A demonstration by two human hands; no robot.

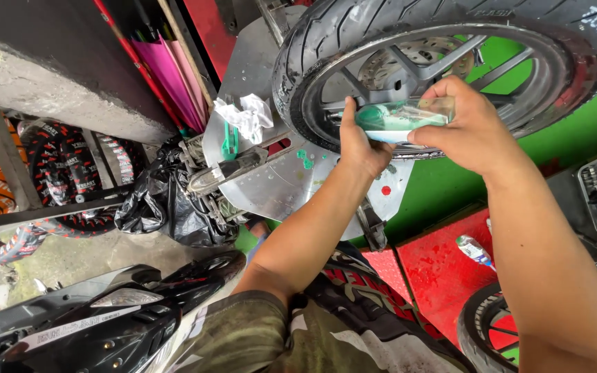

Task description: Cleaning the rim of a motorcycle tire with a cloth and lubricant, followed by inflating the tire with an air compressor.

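Both hands are up at a motorbike wheel [450, 69] that sits on a shiny metal plate [271, 179]. The right hand [475, 124] is wrapped around a clear bottle [402, 114] with green liquid in it, fingers curled over the top and thumb under it, so it is closed tight on the bottle. The bottle lies sideways, right in front of the wheel's grey rim, near the bottom of the wheel. The left hand [361, 141] is at the other end of the bottle, with a finger pointing up along it and the palm pressed near the bottle's end; its fingers are partly bent and touch the bottle, but how firm its hold is cannot be told. Left of the wheel a white rag [247, 114] lies crumpled on the plate, and a green tool [229, 141] stands just below the rag. Some green drops [304, 159] and a red dot [385, 190] are on the plate under the wheel. Far down and left of the wheel is a black scooter [98, 318]. Black bags [160, 200] sit left of the plate, and wrapped tyres [70, 173] are stacked on a shelf farther left
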